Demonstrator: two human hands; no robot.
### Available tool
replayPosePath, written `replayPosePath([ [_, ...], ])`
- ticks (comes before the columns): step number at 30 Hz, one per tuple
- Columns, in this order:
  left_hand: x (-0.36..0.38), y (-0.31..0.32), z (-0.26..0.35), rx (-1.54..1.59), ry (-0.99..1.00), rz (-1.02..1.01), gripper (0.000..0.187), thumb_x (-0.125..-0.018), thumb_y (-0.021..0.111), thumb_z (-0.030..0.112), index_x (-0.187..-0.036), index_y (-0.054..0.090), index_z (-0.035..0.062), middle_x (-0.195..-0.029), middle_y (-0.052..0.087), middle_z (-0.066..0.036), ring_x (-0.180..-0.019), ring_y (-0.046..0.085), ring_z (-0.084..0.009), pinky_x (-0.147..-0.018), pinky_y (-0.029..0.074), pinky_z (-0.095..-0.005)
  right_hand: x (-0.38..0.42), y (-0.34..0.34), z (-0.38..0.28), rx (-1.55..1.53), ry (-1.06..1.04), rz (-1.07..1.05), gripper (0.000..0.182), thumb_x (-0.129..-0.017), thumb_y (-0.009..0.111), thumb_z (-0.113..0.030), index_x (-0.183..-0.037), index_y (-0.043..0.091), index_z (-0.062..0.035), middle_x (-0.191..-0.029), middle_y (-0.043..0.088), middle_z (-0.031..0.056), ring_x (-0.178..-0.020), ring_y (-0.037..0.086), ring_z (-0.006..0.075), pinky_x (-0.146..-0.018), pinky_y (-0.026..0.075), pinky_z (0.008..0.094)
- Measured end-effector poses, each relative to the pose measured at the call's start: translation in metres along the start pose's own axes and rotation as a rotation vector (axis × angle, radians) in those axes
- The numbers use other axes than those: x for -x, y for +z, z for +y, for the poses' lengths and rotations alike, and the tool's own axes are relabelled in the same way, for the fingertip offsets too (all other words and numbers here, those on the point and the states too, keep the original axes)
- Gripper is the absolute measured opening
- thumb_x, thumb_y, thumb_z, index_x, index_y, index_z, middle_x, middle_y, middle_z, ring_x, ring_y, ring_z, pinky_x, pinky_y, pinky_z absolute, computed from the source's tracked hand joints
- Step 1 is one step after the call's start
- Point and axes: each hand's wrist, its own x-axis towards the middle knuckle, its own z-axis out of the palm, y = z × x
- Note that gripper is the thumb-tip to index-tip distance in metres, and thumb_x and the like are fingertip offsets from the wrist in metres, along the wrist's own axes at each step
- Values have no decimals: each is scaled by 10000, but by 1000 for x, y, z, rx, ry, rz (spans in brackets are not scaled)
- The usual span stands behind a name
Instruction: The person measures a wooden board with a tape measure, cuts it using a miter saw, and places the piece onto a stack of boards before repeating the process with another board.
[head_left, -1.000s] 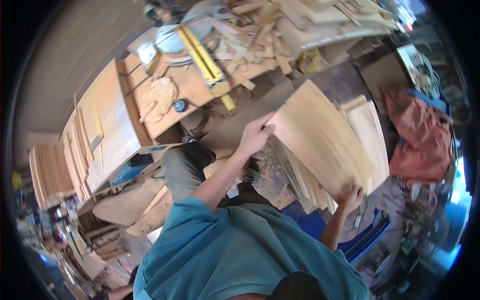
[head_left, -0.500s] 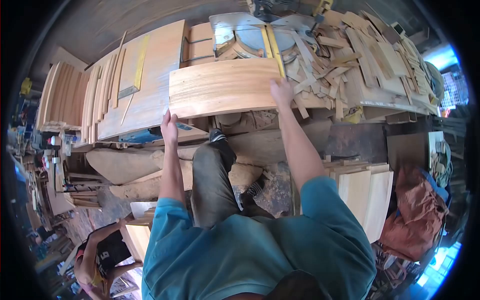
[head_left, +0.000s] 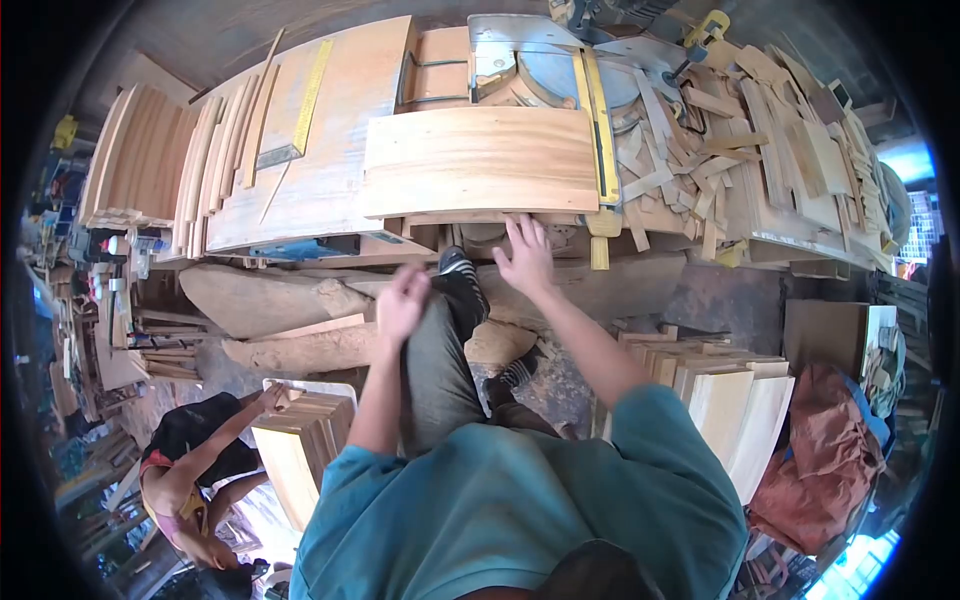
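A wide wooden board (head_left: 480, 160) lies across the front of the bench, in front of the miter saw's base (head_left: 560, 80). At the board's front edge is my right hand (head_left: 527, 255), its fingers spread and pointing at the bench. My left hand (head_left: 403, 300) hangs over my left leg, away from the board; its fingers are curled and blurred, and whether they hold anything is unclear. Just right of the board runs the saw's yellow strip (head_left: 603, 130).
Wood offcuts (head_left: 690, 160) cover the bench's right side. On the left are a square (head_left: 300, 110), narrow strips and stacked boards (head_left: 135, 155). Cut boards (head_left: 730, 400) stand at lower right. Another person (head_left: 190, 470) touches a board stack (head_left: 300, 440) at lower left.
Both hands have let go of the board and drawn back toward my body. The board now rests flat on the bench. The other person's arm has moved onto the nearby stack.
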Motion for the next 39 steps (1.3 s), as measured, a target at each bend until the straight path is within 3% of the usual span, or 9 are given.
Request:
replayPosePath([
  [2,8,0,16,-74,51,-35,374,-1006,696,318,-1270,757,62,-1119,786,-197,-1037,771,-336,-919,586,-398,-15,28,-3,205,-29,232,501,-945,708,-353,-1353,670,-65,-1348,667,223,-1348,562,357,-1161,374,557],
  [6,14,6,20,-219,165,35,331,-980,713,275,-1218,779,55,-1011,795,-201,-933,791,-328,-851,605,-399,-74,34,5,117,245,-297,601,-992,686,-397,-1476,579,-58,-1543,540,243,-1490,421,409,-1201,333,607],
  [13,17,2,23,-211,86,-66,319,-998,666,300,-1225,772,102,-1134,769,-200,-1055,743,-385,-910,583,-461,19,19,-14,-143,-85,94,613,-875,808,-344,-1399,622,-83,-1282,613,189,-1193,587,418,-1057,471,540],
  [17,2,23,28,-65,193,-288,355,-1014,644,344,-1248,754,102,-1187,759,-185,-1095,727,-384,-932,571,-462,70,-24,-57,-461,-32,-122,689,-853,834,-309,-1451,568,-92,-1310,624,172,-1153,662,444,-971,555,522],
  [20,-14,45,22,247,99,-405,224,-953,767,167,-1131,773,30,-931,769,-75,-859,689,-131,-818,557,-323,67,-58,-66,-496,-93,-174,692,-842,832,-296,-1450,563,-106,-1305,667,181,-1126,702,436,-949,577,514],
  [23,-18,51,34,423,36,-411,126,-959,771,150,-1054,763,67,-908,745,-33,-810,663,-113,-771,543,-314,52,-87,-61,-484,-91,-243,703,-830,850,-266,-1448,555,-111,-1320,703,188,-1213,697,388,-1019,567,468],
  [28,-37,45,47,345,265,-216,79,-988,737,146,-1033,691,101,-907,691,-10,-802,611,-97,-766,510,-282,17,-146,-36,-211,-118,-307,638,-860,809,-256,-1447,561,-247,-1267,701,143,-1161,694,378,-992,570,469],
  [34,-168,-47,-35,282,77,434,160,-1048,642,188,-1030,680,34,-919,667,-25,-846,584,-102,-774,502,-287,-43,-207,88,68,-69,-119,521,-853,755,-131,-1366,675,-171,-1322,679,151,-1243,624,390,-1065,507,446],
  [39,-235,-47,-95,-24,-53,435,324,-977,702,297,-1057,750,-14,-936,754,-135,-892,689,-223,-814,549,-374,-74,-216,141,100,-37,-160,498,-871,697,-100,-1364,684,-169,-1335,666,176,-1243,624,388,-1075,500,443],
])
